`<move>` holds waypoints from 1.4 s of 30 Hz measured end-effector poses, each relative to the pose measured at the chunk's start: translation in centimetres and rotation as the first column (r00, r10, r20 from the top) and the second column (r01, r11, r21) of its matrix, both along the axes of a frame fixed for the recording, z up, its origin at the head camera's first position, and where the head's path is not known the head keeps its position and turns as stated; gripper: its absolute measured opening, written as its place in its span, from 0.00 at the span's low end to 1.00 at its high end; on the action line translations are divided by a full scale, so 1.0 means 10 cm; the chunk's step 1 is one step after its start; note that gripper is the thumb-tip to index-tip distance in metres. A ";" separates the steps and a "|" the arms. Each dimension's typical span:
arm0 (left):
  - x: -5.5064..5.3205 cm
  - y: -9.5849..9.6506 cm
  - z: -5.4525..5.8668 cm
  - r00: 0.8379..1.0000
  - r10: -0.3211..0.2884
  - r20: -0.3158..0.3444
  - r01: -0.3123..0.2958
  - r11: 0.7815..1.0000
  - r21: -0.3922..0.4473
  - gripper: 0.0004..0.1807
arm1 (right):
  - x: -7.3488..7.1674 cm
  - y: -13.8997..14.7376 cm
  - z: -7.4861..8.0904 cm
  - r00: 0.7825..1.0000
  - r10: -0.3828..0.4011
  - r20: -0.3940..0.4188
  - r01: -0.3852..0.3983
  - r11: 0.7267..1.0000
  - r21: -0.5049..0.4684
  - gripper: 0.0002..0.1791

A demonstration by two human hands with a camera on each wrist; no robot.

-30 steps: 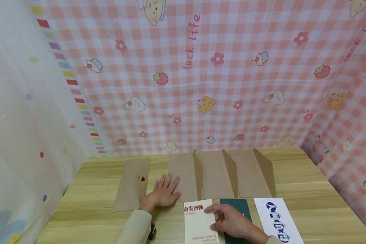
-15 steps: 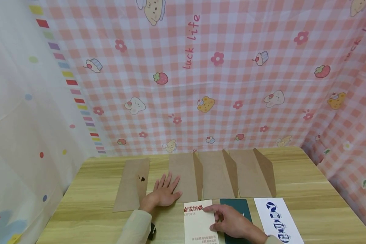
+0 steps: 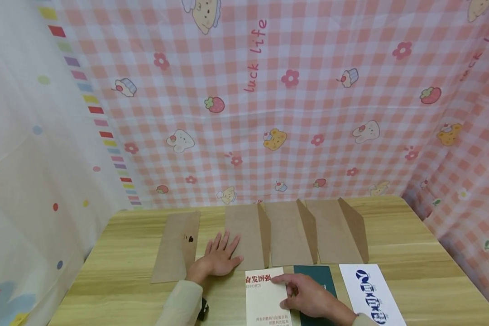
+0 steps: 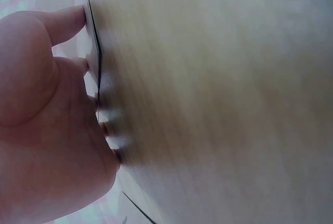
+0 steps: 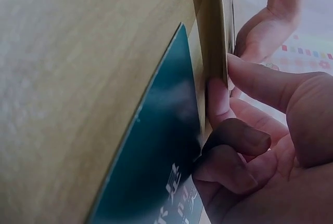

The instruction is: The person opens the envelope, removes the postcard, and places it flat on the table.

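My left hand (image 3: 219, 261) rests flat with spread fingers on the left edge of a brown paper envelope (image 3: 245, 222), whose flap is unfolded to the right. The left wrist view shows its fingertips (image 4: 78, 20) at that envelope's thin edge. Just below lies a cream card (image 3: 265, 301) with red lettering. My right hand (image 3: 307, 294) pinches its right edge, index finger over the face and thumb at the side; in the right wrist view the thumb (image 5: 260, 81) and index finger lie on opposite sides of it. A dark green card (image 5: 161, 120) lies partly under the right hand.
Two more envelopes, a middle one (image 3: 287, 235) and a right one (image 3: 330, 233), lie with flaps unfolded. A closed envelope (image 3: 174, 249) with a small dark mark lies at the left. A white card (image 3: 368, 290) with blue print is at the right. A patterned curtain (image 3: 244, 113) stands behind the table.
The right hand and the cream card have shifted very slightly left. The left hand stays where it was.
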State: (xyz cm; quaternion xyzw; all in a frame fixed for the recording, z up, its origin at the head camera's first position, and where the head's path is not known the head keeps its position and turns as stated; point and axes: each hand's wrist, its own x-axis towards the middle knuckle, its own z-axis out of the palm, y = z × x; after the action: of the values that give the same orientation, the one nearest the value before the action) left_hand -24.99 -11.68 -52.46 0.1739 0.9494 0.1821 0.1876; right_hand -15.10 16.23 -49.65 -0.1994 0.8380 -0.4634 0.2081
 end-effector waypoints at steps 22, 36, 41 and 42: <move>0.01 0.00 0.06 1.000 -0.001 0.017 0.001 1.000 -0.008 0.38 | -0.02 -0.03 -0.02 1.000 -0.020 0.012 0.020 1.000 0.021 0.28; 0.01 0.00 0.04 1.000 0.002 0.010 -0.002 1.000 0.007 0.37 | -0.01 -0.04 -0.03 1.000 -0.019 0.018 0.018 0.999 0.027 0.28; 0.02 0.00 0.05 1.000 0.005 0.001 -0.005 1.000 0.009 0.37 | -0.01 -0.04 -0.03 0.999 -0.023 0.031 0.022 0.999 0.026 0.28; 0.02 0.00 0.05 1.000 0.006 0.000 -0.006 1.000 0.006 0.37 | -0.01 -0.04 -0.03 0.999 -0.025 0.032 0.025 0.999 0.026 0.29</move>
State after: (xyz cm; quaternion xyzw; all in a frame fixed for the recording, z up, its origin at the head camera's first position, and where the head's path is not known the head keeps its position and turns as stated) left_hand -24.78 -11.67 -51.99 0.1715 0.9494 0.1856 0.1865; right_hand -15.24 15.87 -49.93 -0.1786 0.8429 -0.4582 0.2183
